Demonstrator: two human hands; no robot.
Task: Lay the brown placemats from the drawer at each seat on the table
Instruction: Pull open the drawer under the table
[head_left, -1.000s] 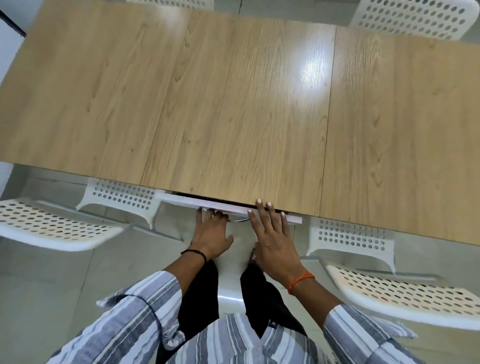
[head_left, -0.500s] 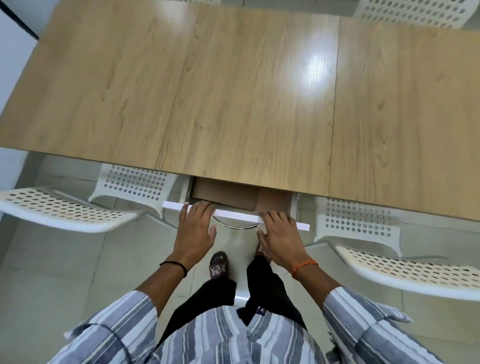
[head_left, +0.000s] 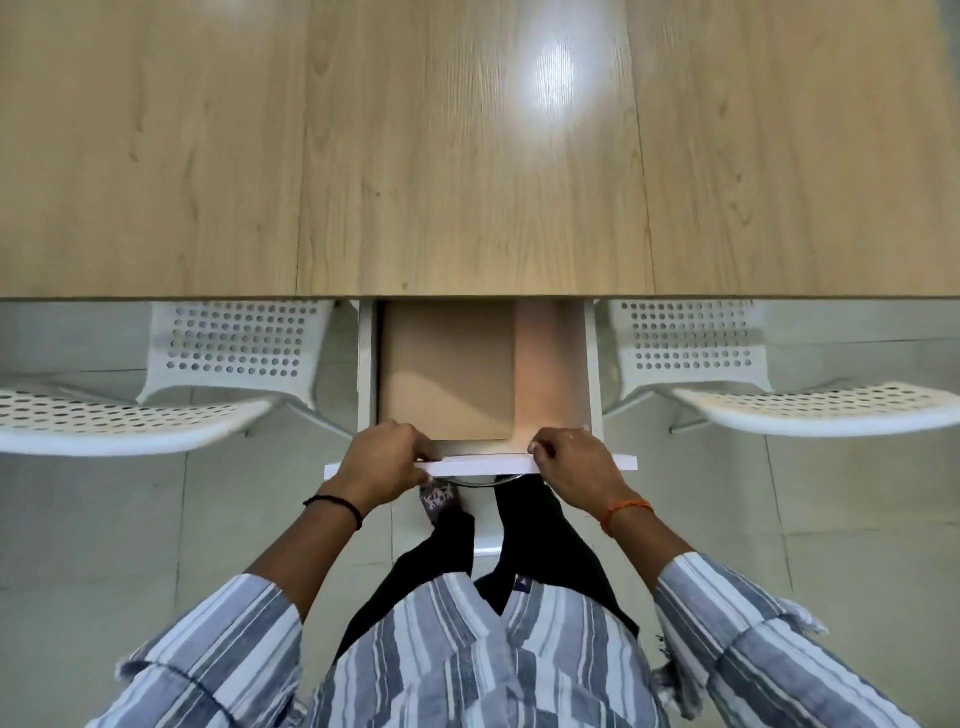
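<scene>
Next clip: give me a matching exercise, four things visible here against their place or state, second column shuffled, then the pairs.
Things:
1. drawer
2. brown placemats
3. left hand
4. white chairs

Places or states:
A. gripping the drawer front
B. pulled open under the table edge
C. tucked in either side of the drawer
D. lying flat inside the drawer

Pairs: 1-B, 2-D, 3-A, 4-C

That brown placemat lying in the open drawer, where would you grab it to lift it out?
Probably by the placemat's near right corner, coming from above. It lies flat, its far end hidden under the table, and bare drawer floor beside its right edge leaves finger room. Both the left hand and right hand currently grip the drawer front.
</scene>
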